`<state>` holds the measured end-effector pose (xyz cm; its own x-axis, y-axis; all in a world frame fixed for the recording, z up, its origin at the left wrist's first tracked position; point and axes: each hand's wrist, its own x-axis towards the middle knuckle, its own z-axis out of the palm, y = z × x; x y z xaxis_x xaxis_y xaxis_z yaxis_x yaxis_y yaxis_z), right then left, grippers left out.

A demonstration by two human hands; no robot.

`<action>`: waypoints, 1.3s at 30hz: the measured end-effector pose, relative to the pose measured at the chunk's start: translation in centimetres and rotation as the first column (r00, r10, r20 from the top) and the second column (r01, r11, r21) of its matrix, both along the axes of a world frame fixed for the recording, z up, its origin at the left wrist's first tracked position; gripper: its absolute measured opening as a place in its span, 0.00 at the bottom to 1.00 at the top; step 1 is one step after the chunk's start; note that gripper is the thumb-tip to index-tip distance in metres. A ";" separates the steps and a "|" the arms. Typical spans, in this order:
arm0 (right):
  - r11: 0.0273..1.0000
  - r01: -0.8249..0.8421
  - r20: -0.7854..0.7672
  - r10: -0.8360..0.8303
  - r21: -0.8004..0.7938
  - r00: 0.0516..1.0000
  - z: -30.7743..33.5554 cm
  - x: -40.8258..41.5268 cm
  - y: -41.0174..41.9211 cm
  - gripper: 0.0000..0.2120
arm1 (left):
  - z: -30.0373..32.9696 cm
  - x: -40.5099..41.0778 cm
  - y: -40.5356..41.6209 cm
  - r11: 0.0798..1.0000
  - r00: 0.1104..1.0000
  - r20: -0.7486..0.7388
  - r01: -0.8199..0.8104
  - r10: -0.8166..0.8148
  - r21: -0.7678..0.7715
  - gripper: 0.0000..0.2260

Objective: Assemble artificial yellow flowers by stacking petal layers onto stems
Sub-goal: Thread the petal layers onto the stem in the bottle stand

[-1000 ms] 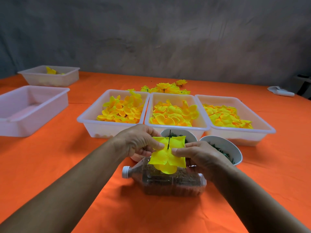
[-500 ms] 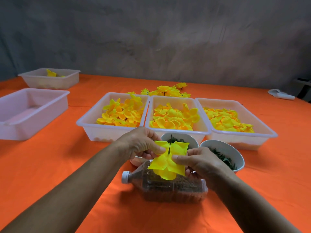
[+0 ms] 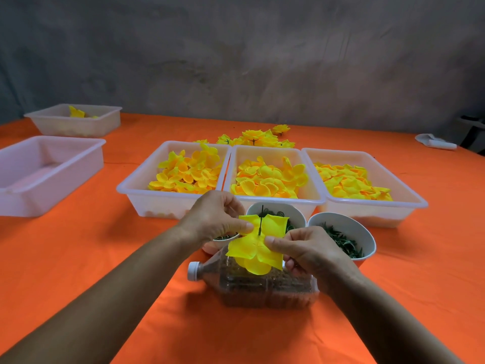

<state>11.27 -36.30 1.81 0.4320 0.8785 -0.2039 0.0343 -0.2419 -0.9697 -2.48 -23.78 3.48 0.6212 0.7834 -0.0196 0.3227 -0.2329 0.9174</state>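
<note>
A yellow petal layer [image 3: 256,245] is threaded on a thin dark stem [image 3: 261,219] that pokes up through its middle. My left hand [image 3: 215,222] pinches the layer's left edge and my right hand [image 3: 307,248] pinches its right side, both above a plastic bottle [image 3: 262,287] lying on its side. Three clear trays hold loose yellow petals: left tray [image 3: 139,193], middle tray [image 3: 312,195], right tray [image 3: 409,203]. Finished yellow flowers [image 3: 256,137] lie behind the trays.
Two white bowls with dark green parts stand behind my hands, one [image 3: 296,214] in the middle and one [image 3: 364,237] to the right; a third bowl [image 3: 223,239] is mostly hidden under my left hand. An empty tray [image 3: 52,177] and a farther tray [image 3: 76,124] sit at left on the orange table [image 3: 105,253].
The petal layer has slid slightly down the stem between my fingers. The view has shifted a little; both hands stay in place above the bottle.
</note>
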 end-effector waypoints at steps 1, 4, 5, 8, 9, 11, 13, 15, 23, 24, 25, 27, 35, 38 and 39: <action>1.000 0.005 0.004 -0.005 0.012 1.000 -0.1 0.0 -0.1 0.18 | 0.0 -0.1 -0.3 0.998 1.000 0.012 0.007 -0.007 0.055 0.14; 0.999 0.001 -0.007 -0.001 0.032 1.000 -0.3 0.0 -0.2 0.18 | 0.2 -0.8 -1.2 0.987 0.997 0.054 0.053 -0.062 0.151 0.13; 0.999 -0.005 -0.012 0.006 0.035 1.000 -0.4 0.0 -0.2 0.17 | 0.4 -1.0 -1.5 0.982 0.995 0.053 0.078 -0.089 0.173 0.12; 0.999 -0.023 -0.007 0.023 0.037 1.000 -0.2 0.1 -0.3 0.14 | 0.6 -1.3 -1.9 0.972 0.986 0.060 0.140 -0.154 0.189 0.11; 0.999 -0.025 -0.003 0.025 0.038 1.000 -0.2 0.1 -0.3 0.14 | 0.6 -1.3 -1.9 0.968 0.983 0.054 0.159 -0.173 0.191 0.10; 0.999 -0.028 -0.002 0.028 0.037 1.000 -0.1 0.1 -0.3 0.13 | 0.4 -1.2 -1.9 0.961 0.980 0.019 0.188 -0.196 0.204 0.06; 0.999 -0.033 0.000 0.033 0.031 0.999 -0.1 0.1 -0.3 0.12 | 0.0 -0.9 -1.7 0.960 0.982 0.009 0.180 -0.186 0.213 0.06; 0.999 -0.048 0.009 0.048 0.015 0.999 0.0 0.3 -0.4 0.11 | -0.2 -0.6 -1.6 0.963 0.982 0.036 0.175 -0.187 0.206 0.05; 0.995 -0.097 -0.029 0.097 -0.023 0.995 -0.2 1.4 -0.4 0.13 | -0.8 -0.3 -1.0 0.967 0.966 0.119 0.215 -0.231 0.136 0.04; 0.995 -0.101 -0.016 0.101 -0.025 0.995 -0.2 1.4 -0.4 0.15 | -0.8 -0.2 -0.9 0.964 0.963 0.116 0.227 -0.244 0.136 0.05; 0.994 -0.104 -0.005 0.104 -0.025 0.995 -0.3 1.5 -0.4 0.15 | -0.7 -0.2 -0.8 0.961 0.960 0.114 0.241 -0.257 0.138 0.05; 0.994 -0.107 -0.001 0.107 -0.026 0.994 -0.3 1.5 -0.4 0.15 | -0.7 -0.2 -0.7 0.953 0.952 0.112 0.268 -0.284 0.143 0.04; 0.992 0.050 0.182 -0.071 0.117 0.981 1.3 5.2 -0.5 0.11 | 0.2 0.0 0.1 0.895 0.931 -0.025 0.358 -0.364 0.266 0.05; 0.960 0.163 0.317 -0.231 0.226 0.920 1.5 7.7 0.5 0.09 | 0.5 0.2 0.3 0.882 0.920 -0.045 0.386 -0.389 0.270 0.04; 0.945 0.205 0.381 -0.294 0.256 0.877 1.4 8.7 1.0 0.07 | 0.6 0.2 0.3 0.882 0.917 -0.041 0.393 -0.396 0.261 0.04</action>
